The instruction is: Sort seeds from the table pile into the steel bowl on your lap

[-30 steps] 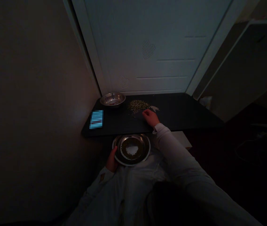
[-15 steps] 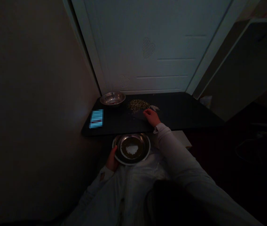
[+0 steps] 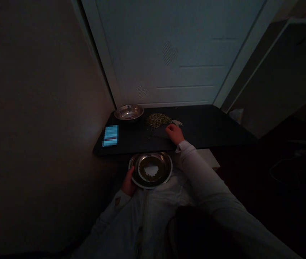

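Note:
My left hand grips the left rim of a round steel bowl at my lap, thumb over the edge. Small dark greenish bits form a ring on the bowl's bottom around a bare bright patch. Over the dark table, my right hand is closed with its fingers curled together; whatever they may hold is too small to make out. Just beyond it lies a heap of greenish-brown seeds or grains, and to that heap's right a smaller pale pile. A few tiny bits are scattered nearer me.
A second steel bowl stands at the table's back left. In front of it lies a blurred, lit blue rectangle. The dark table meets a white door behind. A pale box-like object shows below its front edge.
My right hand has shifted very slightly right, its fingers curled tighter. The left hand and the bowl it grips have stayed in place.

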Tool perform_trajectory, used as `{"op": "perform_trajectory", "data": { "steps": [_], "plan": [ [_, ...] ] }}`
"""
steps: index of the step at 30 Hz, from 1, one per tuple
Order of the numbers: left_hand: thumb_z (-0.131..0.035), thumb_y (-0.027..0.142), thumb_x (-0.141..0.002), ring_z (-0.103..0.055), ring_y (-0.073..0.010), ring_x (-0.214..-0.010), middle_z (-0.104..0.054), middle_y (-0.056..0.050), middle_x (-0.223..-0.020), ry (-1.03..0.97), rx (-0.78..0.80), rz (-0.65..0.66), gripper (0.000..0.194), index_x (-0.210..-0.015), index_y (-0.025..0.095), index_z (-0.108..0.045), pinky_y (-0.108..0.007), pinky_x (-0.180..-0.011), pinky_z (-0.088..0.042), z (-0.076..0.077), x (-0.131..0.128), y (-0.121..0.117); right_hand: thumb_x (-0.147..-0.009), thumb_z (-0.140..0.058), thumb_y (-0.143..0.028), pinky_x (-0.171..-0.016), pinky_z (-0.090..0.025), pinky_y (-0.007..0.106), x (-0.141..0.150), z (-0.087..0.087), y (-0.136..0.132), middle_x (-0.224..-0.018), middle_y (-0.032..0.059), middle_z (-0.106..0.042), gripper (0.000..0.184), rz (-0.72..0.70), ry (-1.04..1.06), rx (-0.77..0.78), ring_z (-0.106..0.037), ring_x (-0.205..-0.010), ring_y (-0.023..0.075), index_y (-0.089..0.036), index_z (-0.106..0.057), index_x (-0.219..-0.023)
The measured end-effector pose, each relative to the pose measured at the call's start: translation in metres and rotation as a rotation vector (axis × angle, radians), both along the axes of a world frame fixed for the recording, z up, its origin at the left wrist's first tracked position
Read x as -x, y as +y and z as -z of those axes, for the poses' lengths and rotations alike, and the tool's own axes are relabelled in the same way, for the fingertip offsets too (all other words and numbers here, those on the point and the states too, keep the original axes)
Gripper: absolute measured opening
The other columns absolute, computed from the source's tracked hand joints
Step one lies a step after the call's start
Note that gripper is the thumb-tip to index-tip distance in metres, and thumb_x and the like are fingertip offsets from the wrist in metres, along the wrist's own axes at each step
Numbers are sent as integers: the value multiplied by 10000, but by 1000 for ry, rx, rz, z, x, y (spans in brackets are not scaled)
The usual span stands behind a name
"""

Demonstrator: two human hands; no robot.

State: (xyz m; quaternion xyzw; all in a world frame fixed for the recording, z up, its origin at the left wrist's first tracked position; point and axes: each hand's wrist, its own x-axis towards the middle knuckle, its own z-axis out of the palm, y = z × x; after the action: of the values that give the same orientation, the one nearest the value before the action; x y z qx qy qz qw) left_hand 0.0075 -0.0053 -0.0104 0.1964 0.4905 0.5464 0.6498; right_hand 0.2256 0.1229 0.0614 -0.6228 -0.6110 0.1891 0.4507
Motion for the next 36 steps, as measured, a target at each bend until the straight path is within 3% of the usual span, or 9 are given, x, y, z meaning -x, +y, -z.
{"op": "perform_trajectory", "data": {
  "steps": [5,14,22,29,36],
  "plan": [
    [-479,360,-687,-440,-232,-1072,-656,-26,-878,-33,23,35,250,-855,219,-598,-387,-942,-290,-4,-3,2,-624,-395,-280,-528,-317,213,-1,-1,-1,-534,-35,-461,138,11,64,1,-426,-542,94,-174,-471,-582],
    [-492,375,-675,-470,-227,-1040,-646,-39,-923,-67,37,35,332,-954,213,-569,-376,-915,-327,5,1,4,-622,-394,-288,-525,-303,211,0,-2,-3,-523,-35,-453,151,2,39,-4,-411,-542,92,-166,-461,-564],
    [-474,319,-693,-451,-208,-1063,-667,-31,-818,-92,43,15,203,-774,195,-613,-339,-930,-313,3,-1,5,-627,-402,-277,-546,-319,209,-1,0,0,-546,-38,-467,143,-59,85,-14,-430,-552,88,-161,-481,-599],
    [-524,373,-650,-451,-224,-1061,-651,-20,-892,-29,-38,18,295,-903,235,-589,-367,-917,-324,18,4,8,-627,-413,-269,-536,-318,205,-2,3,1,-529,-42,-470,131,-187,87,32,-425,-533,83,-161,-484,-601],
    [-570,341,-609,-393,-224,-1114,-619,-21,-979,75,-109,13,317,-907,232,-583,-350,-939,-295,25,12,6,-630,-421,-266,-528,-323,200,-2,3,0,-525,-46,-477,123,-205,100,63,-431,-522,80,-163,-486,-608]
  ]
}}
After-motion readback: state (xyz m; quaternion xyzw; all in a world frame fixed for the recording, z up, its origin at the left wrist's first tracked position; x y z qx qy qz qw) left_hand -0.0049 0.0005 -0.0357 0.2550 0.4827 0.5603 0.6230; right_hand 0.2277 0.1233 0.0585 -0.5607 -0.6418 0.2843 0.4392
